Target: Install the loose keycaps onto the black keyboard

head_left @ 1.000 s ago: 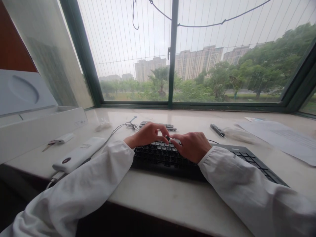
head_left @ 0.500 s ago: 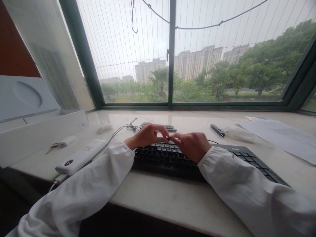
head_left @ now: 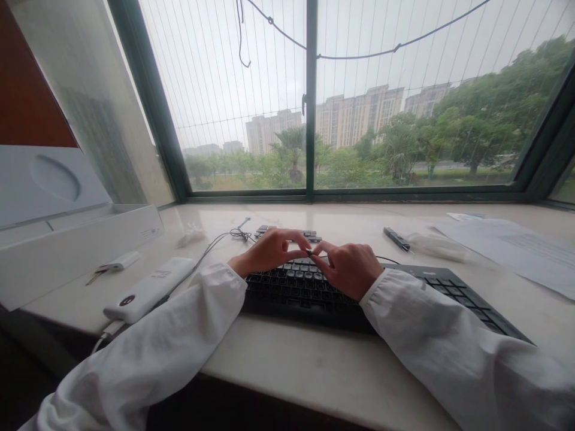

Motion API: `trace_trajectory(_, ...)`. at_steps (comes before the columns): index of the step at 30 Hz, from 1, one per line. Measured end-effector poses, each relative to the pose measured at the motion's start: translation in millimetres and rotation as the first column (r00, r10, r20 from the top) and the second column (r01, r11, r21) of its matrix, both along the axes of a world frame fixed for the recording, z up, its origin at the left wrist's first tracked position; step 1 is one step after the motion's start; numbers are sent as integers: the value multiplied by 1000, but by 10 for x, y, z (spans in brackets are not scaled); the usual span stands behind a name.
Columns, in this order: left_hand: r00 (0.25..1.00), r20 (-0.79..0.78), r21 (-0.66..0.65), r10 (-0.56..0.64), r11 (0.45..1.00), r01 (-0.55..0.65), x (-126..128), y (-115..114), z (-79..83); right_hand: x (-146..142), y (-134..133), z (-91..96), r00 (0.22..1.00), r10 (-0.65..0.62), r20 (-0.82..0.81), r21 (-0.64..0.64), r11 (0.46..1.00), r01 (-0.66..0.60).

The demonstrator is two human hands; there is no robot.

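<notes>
A black keyboard (head_left: 300,295) lies on the pale stone sill, with many of its keycaps off across the main block. Above its upper rows, my left hand (head_left: 272,250) pinches a small dark keycap (head_left: 309,252) between thumb and forefinger. From the other side, the thumb and forefinger of my right hand (head_left: 353,267) close on the same keycap. Fingertips cover most of it. Loose keycaps (head_left: 309,234) lie behind the keyboard, partly hidden by my left hand.
On the left are a white power bank (head_left: 150,288) with cables, a small white item with a key (head_left: 119,262) and an open white box (head_left: 90,242). A dark slim tool (head_left: 396,238), a plastic bag (head_left: 435,246) and paper sheets (head_left: 507,245) lie right. The window stands behind.
Between my fingertips the keycap has turned and now shows some lighter spots. My right fingers have shifted slightly around it. The camera view has tilted a little.
</notes>
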State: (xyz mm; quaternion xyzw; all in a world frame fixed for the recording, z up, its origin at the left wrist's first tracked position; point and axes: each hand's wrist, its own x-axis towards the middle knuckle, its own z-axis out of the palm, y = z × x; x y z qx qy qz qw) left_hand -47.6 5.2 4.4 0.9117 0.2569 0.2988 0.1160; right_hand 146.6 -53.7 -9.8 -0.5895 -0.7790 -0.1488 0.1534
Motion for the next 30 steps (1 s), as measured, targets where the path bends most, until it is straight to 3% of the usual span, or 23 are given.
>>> trace_trajectory(7, 998, 60, 60, 38, 997, -41, 19, -56, 34, -34, 3, -42, 994, -9, -110, -1, 1000, 9)
trace_trajectory(16, 999, 7, 19, -50, 999, 50, 36, -66, 31, -56, 14, -46, 925, 103, -366, -56, 990, -133)
trace_trajectory(19, 1000, 16, 21, 8, 1000, -9, 41, -24, -13, -44, 41, -40, 904, 98, -416, -75, 987, -141)
trace_trajectory(25, 983, 71, 35, 172, 984, -175, -41, 143, -59, -33, 46, -40, 921, 34, -387, -68, 996, -66)
trace_trajectory(27, 986, 13, 31, 167, 985, -167, -103, 181, -19, -29, 40, -44, 931, 10, -364, -73, 997, -39)
trace_trajectory(30, 988, -142, -21, 55, 998, -58, -176, 160, 83, -26, 33, -47, 947, -14, -322, -84, 996, -14)
